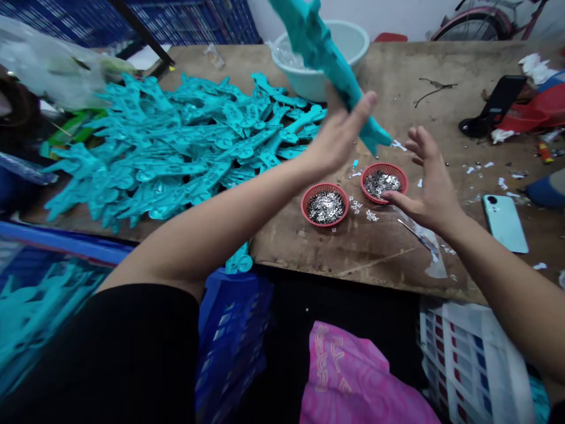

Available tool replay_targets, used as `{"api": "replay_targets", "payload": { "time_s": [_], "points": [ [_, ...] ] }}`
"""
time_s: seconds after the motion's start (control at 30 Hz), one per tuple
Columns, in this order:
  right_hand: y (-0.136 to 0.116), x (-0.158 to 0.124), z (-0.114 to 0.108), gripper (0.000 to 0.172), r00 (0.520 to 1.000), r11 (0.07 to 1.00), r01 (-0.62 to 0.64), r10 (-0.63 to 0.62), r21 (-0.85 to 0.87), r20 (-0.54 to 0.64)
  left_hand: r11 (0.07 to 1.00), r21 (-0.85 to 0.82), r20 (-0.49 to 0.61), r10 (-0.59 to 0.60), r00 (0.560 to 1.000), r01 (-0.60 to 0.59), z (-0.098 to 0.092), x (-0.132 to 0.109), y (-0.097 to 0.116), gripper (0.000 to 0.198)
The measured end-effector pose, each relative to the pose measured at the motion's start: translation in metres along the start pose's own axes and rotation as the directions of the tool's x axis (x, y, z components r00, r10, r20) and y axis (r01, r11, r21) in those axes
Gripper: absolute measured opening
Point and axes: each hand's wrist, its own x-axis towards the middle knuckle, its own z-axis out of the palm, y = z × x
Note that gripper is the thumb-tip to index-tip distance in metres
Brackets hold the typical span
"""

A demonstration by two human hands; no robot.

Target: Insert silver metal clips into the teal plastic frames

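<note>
My left hand is closed around a long turquoise plastic part, raised and tilted over the table with its forked end toward the right. My right hand is held up to the right of that end, fingers spread, nothing in it. Beneath it, partly behind the thumb, stands a red round basket of small shiny metal pieces. A second red basket with similar pieces is to its left. A big heap of turquoise plastic parts covers the table's left side.
A pale basin stands at the back. Toward the right lie a light-green phone, a thin pointed tool, a black stand and scattered small bits. Below the table edge are a blue crate and a white basket.
</note>
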Motion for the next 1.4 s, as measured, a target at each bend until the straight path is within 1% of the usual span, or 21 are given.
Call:
{"api": "replay_targets", "payload": {
  "time_s": [0.03, 0.1, 0.13, 0.2, 0.23, 0.3, 0.37, 0.43, 0.5, 0.57, 0.67, 0.7, 0.73, 0.77, 0.83, 0.9, 0.97, 1.03, 1.2, 1.3, 1.4],
  "points": [
    [-0.011, -0.001, -0.001, 0.105, 0.999, 1.000, 0.024, -0.023, 0.017, -0.033, 0.997, -0.076, -0.006, 0.005, 1.000, -0.006, 0.017, -0.025, 0.004, 0.039],
    [-0.031, -0.002, -0.008, 0.084, 0.999, 0.998, 0.034, -0.032, 0.061, -0.042, 0.978, -0.203, -0.038, -0.056, 0.998, 0.047, 0.043, -0.075, 0.007, 0.057],
    [-0.040, 0.000, -0.013, 0.069, 1.000, 0.996, 0.012, -0.012, 0.089, 0.004, 0.963, -0.260, -0.048, -0.088, 0.995, 0.073, 0.051, -0.100, 0.007, 0.061],
    [-0.050, 0.007, -0.026, 0.051, 0.974, 0.987, -0.080, 0.047, 0.141, 0.220, 0.942, -0.303, 0.058, -0.131, 0.990, 0.143, 0.053, -0.146, 0.008, 0.056],
    [-0.050, 0.011, -0.033, 0.051, 0.929, 0.979, -0.130, 0.065, 0.157, 0.365, 0.944, -0.278, 0.136, -0.145, 0.980, 0.178, 0.049, -0.167, 0.009, 0.053],
    [-0.043, 0.020, -0.043, 0.062, 0.771, 0.963, -0.208, 0.052, 0.174, 0.635, 0.980, -0.114, 0.375, -0.106, 0.921, 0.160, 0.032, -0.206, 0.015, 0.056],
    [-0.027, 0.025, -0.046, 0.071, 0.573, 0.943, -0.289, 0.032, 0.166, 0.819, 0.993, 0.034, 0.638, 0.068, 0.767, -0.116, 0.012, -0.238, 0.022, 0.058],
    [-0.007, 0.026, -0.041, 0.075, 0.402, 0.930, -0.348, 0.037, 0.116, 0.915, 0.877, 0.127, 0.740, 0.227, 0.633, -0.463, -0.003, -0.259, 0.028, 0.038],
    [0.011, 0.024, -0.031, 0.077, 0.286, 0.935, -0.351, 0.059, 0.047, 0.957, 0.715, 0.192, 0.777, 0.308, 0.549, -0.672, -0.009, -0.269, 0.028, 0.026],
    [0.026, 0.019, -0.017, 0.082, 0.207, 0.953, -0.301, 0.089, -0.023, 0.974, 0.617, 0.261, 0.796, 0.297, 0.527, -0.742, -0.007, -0.267, 0.019, 0.032],
    [0.042, 0.012, -0.001, 0.076, 0.105, 0.973, -0.161, 0.183, -0.165, 0.978, 0.543, 0.423, 0.801, 0.150, 0.580, -0.725, 0.004, -0.255, -0.005, 0.057],
    [0.046, 0.009, 0.002, 0.071, 0.097, 0.971, -0.113, 0.221, -0.210, 0.970, 0.530, 0.470, 0.800, 0.083, 0.595, -0.706, 0.008, -0.250, -0.014, 0.062],
    [0.048, 0.007, 0.002, 0.064, 0.118, 0.967, -0.075, 0.249, -0.242, 0.961, 0.527, 0.500, 0.804, 0.012, 0.594, -0.687, 0.010, -0.246, -0.021, 0.065],
    [0.049, 0.005, 0.001, 0.056, 0.179, 0.963, -0.048, 0.269, -0.265, 0.946, 0.531, 0.514, 0.814, -0.054, 0.579, -0.673, 0.012, -0.242, -0.028, 0.066],
    [0.048, 0.007, -0.002, 0.039, 0.409, 0.948, -0.013, 0.295, -0.318, 0.864, 0.549, 0.510, 0.836, -0.134, 0.532, -0.662, 0.013, -0.236, -0.036, 0.067],
    [0.046, 0.017, -0.002, 0.042, 0.662, 0.905, 0.004, 0.317, -0.426, 0.679, 0.562, 0.486, 0.853, -0.139, 0.503, -0.669, 0.011, -0.232, -0.041, 0.068],
    [0.046, 0.033, 0.009, 0.055, 0.776, 0.848, 0.029, 0.316, -0.530, 0.547, 0.569, 0.472, 0.857, -0.118, 0.501, -0.673, 0.008, -0.227, -0.044, 0.068],
    [0.054, 0.050, 0.029, 0.057, 0.784, 0.820, 0.069, 0.308, -0.569, 0.538, 0.582, 0.470, 0.856, -0.118, 0.503, -0.664, 0.006, -0.223, -0.047, 0.068],
    [0.090, 0.063, 0.075, 0.039, 0.723, 0.831, 0.092, 0.323, -0.549, 0.611, 0.642, 0.493, 0.834, -0.158, 0.528, -0.587, 0.003, -0.223, -0.049, 0.073],
    [0.102, 0.058, 0.073, 0.044, 0.736, 0.833, 0.089, 0.314, -0.546, 0.600, 0.692, 0.445, 0.864, -0.165, 0.476, -0.568, 0.002, -0.230, -0.041, 0.077],
    [0.102, 0.057, 0.057, 0.053, 0.760, 0.853, 0.069, 0.291, -0.518, 0.581, 0.725, 0.357, 0.914, -0.140, 0.382, -0.589, 0.001, -0.237, -0.030, 0.075]
  ]
}}
